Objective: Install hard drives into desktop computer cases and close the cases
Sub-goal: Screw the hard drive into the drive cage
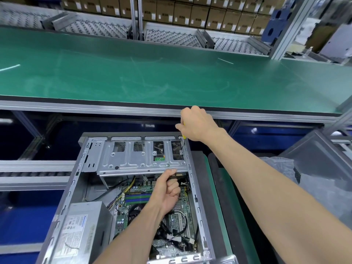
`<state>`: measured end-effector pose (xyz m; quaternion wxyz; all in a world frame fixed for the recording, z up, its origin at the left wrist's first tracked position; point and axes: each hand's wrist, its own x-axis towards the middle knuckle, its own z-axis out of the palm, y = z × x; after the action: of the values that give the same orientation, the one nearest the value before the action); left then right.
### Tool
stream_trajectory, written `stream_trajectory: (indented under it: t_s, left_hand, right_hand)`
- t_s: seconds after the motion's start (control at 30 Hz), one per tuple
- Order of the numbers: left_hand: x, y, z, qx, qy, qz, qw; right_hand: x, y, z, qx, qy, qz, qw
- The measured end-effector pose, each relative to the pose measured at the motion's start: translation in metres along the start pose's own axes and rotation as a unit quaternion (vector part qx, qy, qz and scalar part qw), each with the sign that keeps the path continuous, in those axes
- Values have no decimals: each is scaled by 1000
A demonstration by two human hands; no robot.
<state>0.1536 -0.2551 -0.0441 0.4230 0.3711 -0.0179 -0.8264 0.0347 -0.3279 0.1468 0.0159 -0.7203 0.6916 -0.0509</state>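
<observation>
Head view — right hand (198,123) gripping screwdriver (182,143) at drive cage (141,159) edge, left hand (167,189) fisted under its rim.

Open computer case (198,204) at 6 o'clock, low centre. Drive cage (141,159) in case's far end, 12 o'clock side; motherboard (177,212) in case below cage; power supply (83,231) in case at 8 o'clock corner. Left hand (167,189) inside case, just under cage edge. Right hand (198,123) above cage's 1 o'clock corner, screwdriver (183,143) tip on cage. Workbench mat (171,77) behind case, 12 o'clock. Stacked boxes (190,14) behind bench. Side panel (320,155) at 3 o'clock.
</observation>
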Motion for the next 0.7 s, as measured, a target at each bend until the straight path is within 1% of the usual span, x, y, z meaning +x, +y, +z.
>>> stream_trajectory:
  t_s: [0.07, 0.13, 0.2, 0.3, 0.4, 0.47, 0.57, 0.63, 0.7]
  left_hand:
    - [0, 0, 0, -1, 4, -3, 1000]
    - [0, 1, 0, -3, 6, -2, 1000]
    - [0, 1, 1, -2, 5, -3, 1000]
    - [0, 1, 1, -2, 5, -6, 1000]
    - [0, 1, -1, -3, 4, -6, 1000]
    - [0, 1, 0, -2, 4, -6, 1000]
    - [1, 1, 1, -1, 0, -3, 1000]
    - [1, 1, 1, -1, 0, -4, 1000]
    - [0, 1, 0, 0, 0, -5, 1000]
  right_hand:
    - [-1, -1, -2, -9, -1, -15, 1000]
    - [-1, -4, -5, 19, -36, -39, 998]
    - [0, -4, -5, 48, -60, -42, 996]
    - [1, -4, -2, 25, -32, -34, 999]
    - [1, -4, 0, -14, -2, -5, 1000]
    - [1, -4, -4, -11, -17, -13, 1000]
    - [0, -5, -8, 50, -71, -41, 995]
    - [2, -4, -6, 52, -62, -40, 996]
    - [5, -3, 0, 26, -27, -31, 999]
